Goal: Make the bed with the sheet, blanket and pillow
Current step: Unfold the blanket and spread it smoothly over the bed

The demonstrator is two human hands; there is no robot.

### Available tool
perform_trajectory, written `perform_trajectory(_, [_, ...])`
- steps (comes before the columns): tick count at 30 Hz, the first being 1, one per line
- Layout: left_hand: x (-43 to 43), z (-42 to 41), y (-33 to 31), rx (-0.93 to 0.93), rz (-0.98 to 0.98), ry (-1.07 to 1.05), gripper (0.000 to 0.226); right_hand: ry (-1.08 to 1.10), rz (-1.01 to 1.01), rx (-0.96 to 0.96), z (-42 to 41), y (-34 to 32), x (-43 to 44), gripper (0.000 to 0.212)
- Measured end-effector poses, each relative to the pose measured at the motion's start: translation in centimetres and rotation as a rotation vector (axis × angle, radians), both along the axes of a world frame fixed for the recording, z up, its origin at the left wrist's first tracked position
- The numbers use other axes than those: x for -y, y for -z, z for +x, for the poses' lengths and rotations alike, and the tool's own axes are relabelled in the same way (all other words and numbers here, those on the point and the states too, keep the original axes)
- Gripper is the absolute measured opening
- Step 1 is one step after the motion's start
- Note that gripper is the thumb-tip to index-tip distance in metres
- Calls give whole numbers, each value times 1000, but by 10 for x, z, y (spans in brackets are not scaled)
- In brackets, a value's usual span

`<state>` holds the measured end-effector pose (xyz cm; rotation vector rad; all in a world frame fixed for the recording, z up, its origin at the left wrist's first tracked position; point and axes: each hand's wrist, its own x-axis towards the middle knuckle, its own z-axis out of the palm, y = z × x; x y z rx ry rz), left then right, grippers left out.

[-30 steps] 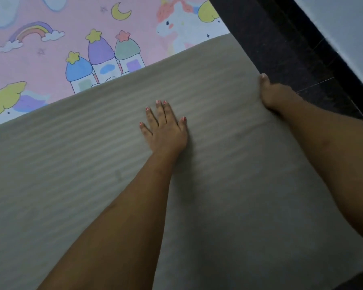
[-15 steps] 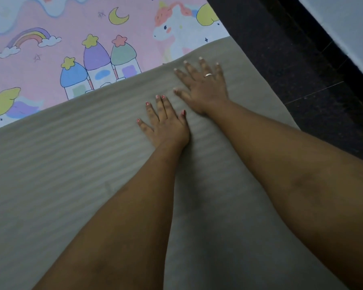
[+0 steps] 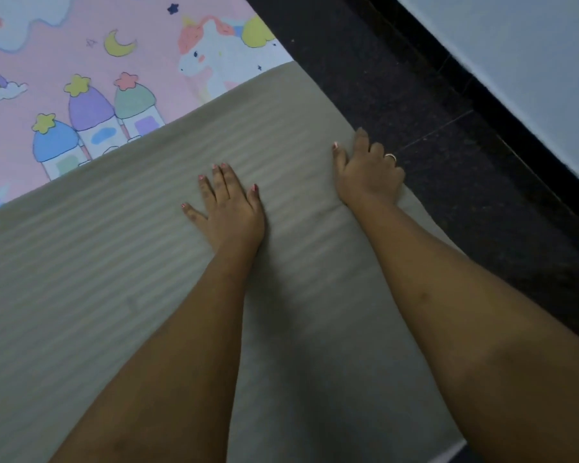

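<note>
Left fingers (image 3: 223,182) straight and slightly spread, pressed flat. My left hand (image 3: 229,212) lies palm down on the grey striped blanket (image 3: 114,262), holding nothing. Right fingers (image 3: 376,150) bent down over the blanket's right edge, thumb (image 3: 339,158) on top, so my right hand (image 3: 365,175) clamps that edge; fingertips hidden past the edge. Ring (image 3: 391,157) on one right finger.

Blanket covers the near part of the bed, its far edge running slantwise. Pink sheet (image 3: 81,61) with unicorn and house prints shows bare beyond it, far left. Dark floor (image 3: 415,95) right of the bed, pale wall (image 3: 532,61) far right. Pillow not in view.

Step, as I judge it: sheet is on, blanket is being spread and straightened. The left palm pins it while the right works the side edge.

Next likely needs a pull on the right edge to square it with the mattress side, then a smoothing of the stripes, without dragging the sheet. Pillow comes later.
</note>
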<state>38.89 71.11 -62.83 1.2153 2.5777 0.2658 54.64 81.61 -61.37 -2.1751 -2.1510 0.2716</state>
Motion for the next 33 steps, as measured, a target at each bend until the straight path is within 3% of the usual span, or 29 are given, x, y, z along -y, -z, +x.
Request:
perform_trajectory(6, [48,96,-6,6,54,243,64,144,-5,-39,80,-12,66,50])
perform_trajectory(17, [146,188,-24,117,23,664,71,468,-152,-30,198,-26,189,67])
perform_trajectory(21, [185,192,-30,114,45,744,62,302,-29,155,191,-32,207,50])
perform_trajectory(26, [226,173,-36,133,29,803,56,-40,-61,116,133,-25,248,57])
perform_trajectory(29, [255,147,-37,160,-55,764,57,43,-144,122,127,-23,265,63])
perform_trajectory(33, [307,97,-61,249,-262,758,79,293,-376,231,135,-49,288,75])
